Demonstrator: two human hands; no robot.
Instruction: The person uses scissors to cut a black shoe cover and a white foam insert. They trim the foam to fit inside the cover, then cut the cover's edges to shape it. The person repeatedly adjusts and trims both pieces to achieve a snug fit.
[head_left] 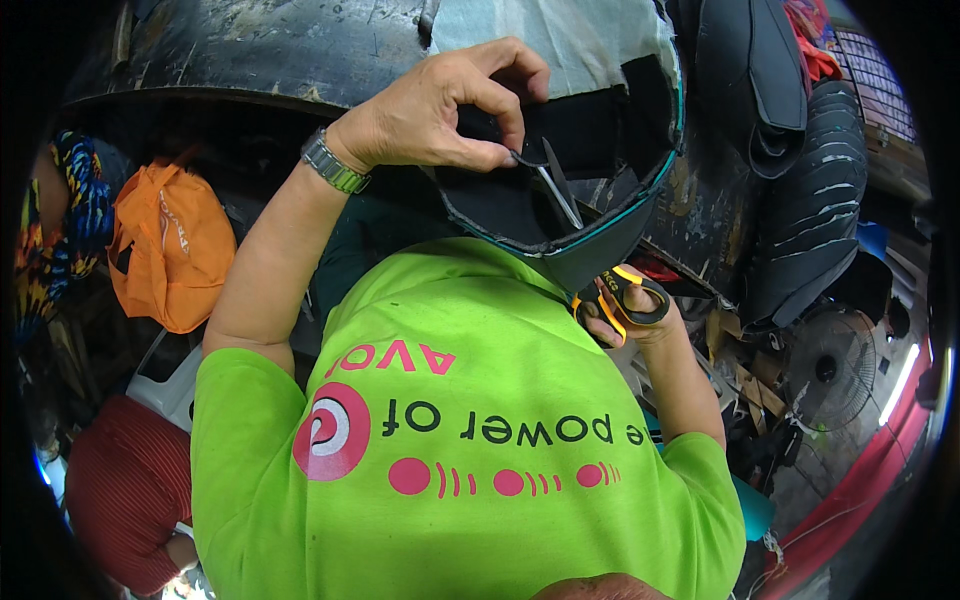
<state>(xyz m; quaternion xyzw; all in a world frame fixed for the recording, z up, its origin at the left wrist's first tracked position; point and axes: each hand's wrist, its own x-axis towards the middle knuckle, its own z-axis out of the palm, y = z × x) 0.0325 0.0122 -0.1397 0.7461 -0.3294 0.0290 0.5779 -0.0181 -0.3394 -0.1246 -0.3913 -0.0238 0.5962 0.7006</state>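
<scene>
A black sewn piece [610,235] with a teal edge and pale lining lies across the table's near edge and hangs toward my body. My left hand [440,110] is over its left side, thumb and forefinger pinching the dark edge of the material. Lower right, my right hand [655,325] has its fingers in the black and yellow handles of a pair of scissors [562,192]. Their middle section is hidden behind the piece. The blades come up on its inner side, slightly apart, with the tips close to my left fingertips.
The worn dark table [250,50] spans the top. Black padded pieces [750,70] and a stack of curved black pieces [815,190] stand at the right, above a fan [830,370]. An orange bag [172,245] hangs left. Another person's red sleeve [130,490] shows lower left.
</scene>
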